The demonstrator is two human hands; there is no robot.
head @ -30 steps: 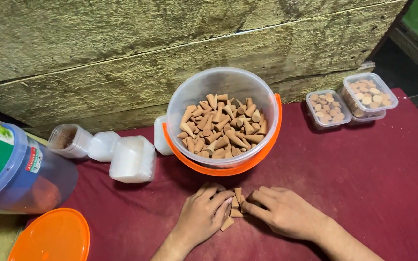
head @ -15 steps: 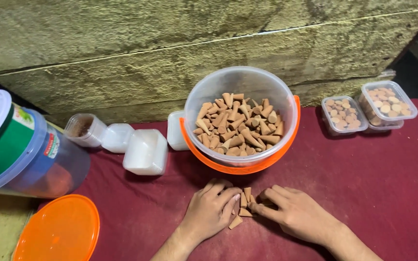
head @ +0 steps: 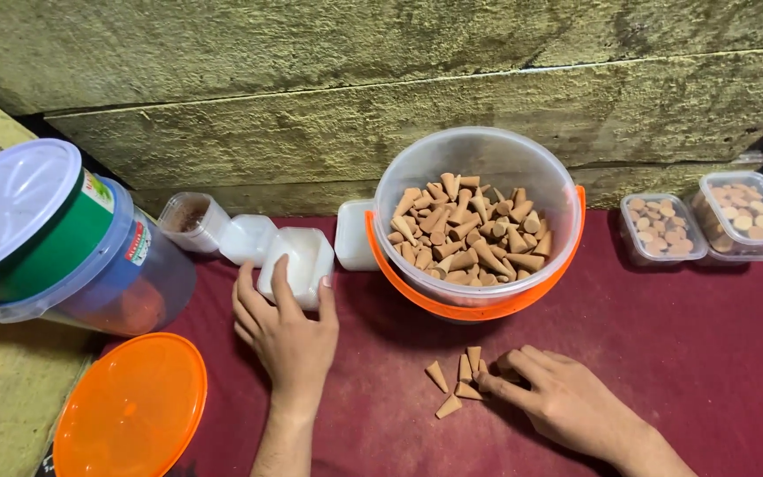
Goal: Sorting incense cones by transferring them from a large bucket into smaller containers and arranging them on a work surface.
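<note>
Closest in, at five o'clock, the right hand (head: 567, 402) lies flat on the dark red tabletop (head: 717, 353), fingers loose and gripping nothing, its fingertips touching a small cluster of brown cones (head: 459, 382) lying loose on the cloth. Over at seven o'clock sits an orange lid (head: 130, 408), flat and well apart from both hands. Moving up toward the centre, the left hand (head: 284, 327) reaches out to eleven o'clock of its wrist, fingers spread and curling around a small white plastic box (head: 298, 261), thumb on one side, fingers on the other, so it is grasping that box. Just beside the box, at its ten o'clock, another white box (head: 247, 238) and a clear little tub (head: 189, 221). At nine o'clock, a big clear jar with a white lid (head: 55, 234), tilted. Beyond the cones, at twelve o'clock, a clear bucket with an orange rim (head: 474, 225), heaped with more cones. Far out at two o'clock, two clear lidded trays (head: 713, 225) of brown pieces against the rough wall (head: 355, 88).
</note>
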